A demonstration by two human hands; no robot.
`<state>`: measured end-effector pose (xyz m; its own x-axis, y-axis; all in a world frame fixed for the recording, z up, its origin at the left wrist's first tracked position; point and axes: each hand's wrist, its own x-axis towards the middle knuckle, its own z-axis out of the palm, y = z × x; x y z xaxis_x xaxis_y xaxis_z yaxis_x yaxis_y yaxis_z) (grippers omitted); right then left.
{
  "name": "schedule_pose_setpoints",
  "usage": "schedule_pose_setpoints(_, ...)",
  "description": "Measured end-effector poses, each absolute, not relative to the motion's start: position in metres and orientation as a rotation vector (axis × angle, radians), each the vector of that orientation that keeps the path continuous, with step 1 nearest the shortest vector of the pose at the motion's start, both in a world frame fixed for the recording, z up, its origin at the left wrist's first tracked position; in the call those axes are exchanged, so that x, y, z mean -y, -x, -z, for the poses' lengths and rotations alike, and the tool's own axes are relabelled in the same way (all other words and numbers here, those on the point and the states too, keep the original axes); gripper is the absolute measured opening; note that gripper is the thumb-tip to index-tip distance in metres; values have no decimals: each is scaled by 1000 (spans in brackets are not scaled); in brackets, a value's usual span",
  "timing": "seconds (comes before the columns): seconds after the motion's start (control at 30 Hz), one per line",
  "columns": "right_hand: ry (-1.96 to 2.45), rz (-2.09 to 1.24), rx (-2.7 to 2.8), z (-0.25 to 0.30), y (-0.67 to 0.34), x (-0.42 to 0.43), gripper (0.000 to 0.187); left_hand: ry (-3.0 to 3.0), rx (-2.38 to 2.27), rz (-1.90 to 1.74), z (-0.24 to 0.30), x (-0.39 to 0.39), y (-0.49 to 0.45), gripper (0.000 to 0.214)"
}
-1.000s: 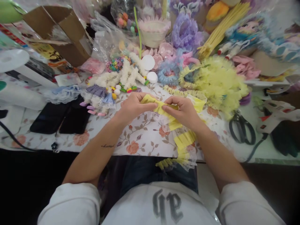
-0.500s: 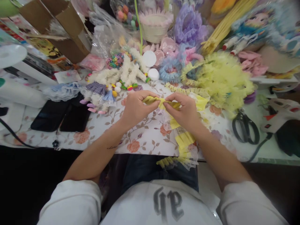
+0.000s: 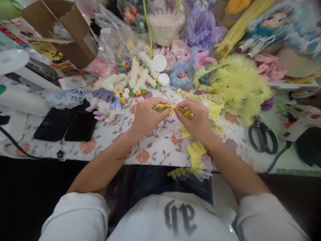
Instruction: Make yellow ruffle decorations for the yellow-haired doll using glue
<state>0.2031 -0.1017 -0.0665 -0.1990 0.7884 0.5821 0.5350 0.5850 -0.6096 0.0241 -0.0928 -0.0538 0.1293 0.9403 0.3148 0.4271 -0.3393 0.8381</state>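
Between my two hands, a piece of yellow ribbon (image 3: pixel 173 107) is stretched above the flowered tablecloth (image 3: pixel 160 144). My left hand (image 3: pixel 147 113) pinches it between thumb and fingers, with a yellow edge showing along the palm. Close by, the fingertips of my right hand (image 3: pixel 194 115) also pinch the ribbon, almost touching the left ones. Under and behind the right wrist, a pleated yellow and white lace trim (image 3: pixel 197 150) trails down over the table's front edge. Whether that trim joins the held piece is hidden by my right hand.
Black-handled scissors (image 3: pixel 262 137) and a glue gun (image 3: pixel 301 122) lie to the right. A heap of yellow ruffled trim (image 3: pixel 238 85) sits behind my right hand. Two dark phones (image 3: pixel 81 125), small plush dolls (image 3: pixel 105 97) and a cardboard box (image 3: pixel 75 30) are on the left.
Hardly anything differs. My right hand has shifted very slightly to the left, and both hands keep their pinch on the yellow ribbon.
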Motion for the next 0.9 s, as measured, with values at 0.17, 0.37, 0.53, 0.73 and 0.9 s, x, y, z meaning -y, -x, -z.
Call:
schedule_pose_setpoints(0.17,1059,-349,1858,67,-202,101,12,-1858,-1320,-1167,57,93,-24,10)
schedule_pose_setpoints(0.37,1039,-301,1881,68,-202,101,13,-1874,-1283,-1202,60,92,-24,9)
schedule_pose_setpoints(0.53,1023,-262,1890,70,-202,100,12,-1923,-1273,-1202,61,92,-24,11)
schedule_pose_setpoints(0.73,1056,-270,1907,71,-202,101,11,-1940,-1253,-1182,61,91,-23,13)
schedule_pose_setpoints(0.9,1081,-298,1873,71,-203,102,10,-1949,-1225,-1176,60,90,-22,13)
